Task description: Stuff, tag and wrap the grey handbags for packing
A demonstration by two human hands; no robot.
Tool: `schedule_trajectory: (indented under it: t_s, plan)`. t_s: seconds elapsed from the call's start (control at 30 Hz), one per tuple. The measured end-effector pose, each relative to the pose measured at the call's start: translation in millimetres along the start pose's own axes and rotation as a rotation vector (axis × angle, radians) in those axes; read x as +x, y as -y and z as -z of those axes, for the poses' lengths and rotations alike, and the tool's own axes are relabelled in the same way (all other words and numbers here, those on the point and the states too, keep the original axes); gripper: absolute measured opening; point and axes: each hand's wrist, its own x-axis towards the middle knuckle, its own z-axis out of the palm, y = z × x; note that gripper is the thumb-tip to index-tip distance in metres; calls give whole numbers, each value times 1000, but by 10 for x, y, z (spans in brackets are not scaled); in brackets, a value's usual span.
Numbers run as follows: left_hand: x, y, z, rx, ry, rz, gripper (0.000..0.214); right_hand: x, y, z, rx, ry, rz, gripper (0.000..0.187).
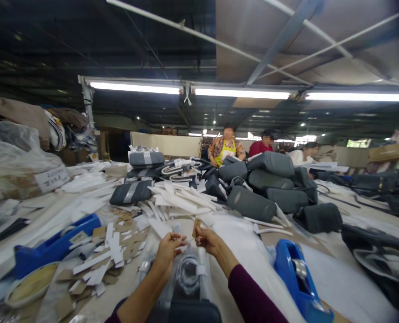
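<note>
Between the thumb and fingers of my right hand (209, 241) is a small brown cardboard piece (196, 227), held upright. My left hand (169, 252) is just left of it, fingers curled together; anything they pinch is too small to make out. Below both hands, partly covered by my forearms, lies a dark bag (189, 310). On it rests a coiled strap or cord (188, 274) in clear plastic, with a white band at its right side.
Blue tape dispensers stand at left (56, 244) and right (298, 282). Cardboard and white scraps (114, 246) lie near the left one. Dark grey bags (251, 204) are piled ahead, beside white strips (182, 197). Co-workers (227, 148) are across the table.
</note>
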Motion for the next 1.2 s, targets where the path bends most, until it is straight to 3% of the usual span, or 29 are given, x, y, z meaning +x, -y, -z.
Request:
schedule_trajectory:
  t_s: [0.2, 0.5, 0.73, 0.87, 0.97, 1.2]
  plan:
    - [-40, -9, -6, -79, 5, -5, 30, 10, -48, 46, -122, -24, -18, 41]
    - [-42, -125, -15, -126, -29, -4, 28, 6, 165, -69, -507, 121, -23, 31]
    - [-29, -223, -51, -35, -54, 14, 33, 190, 337, -115, -722, 230, -80, 15]
    - [7, -233, -91, -7, -67, 2, 30, 257, 391, -168, -747, 282, -103, 11]
    - [19, -236, -89, -12, -72, -13, 30, 204, 385, -195, -708, 305, -90, 19]
    - [48, -219, -79, 14, -76, -27, 31, 200, 373, -141, -694, 338, -129, 21]
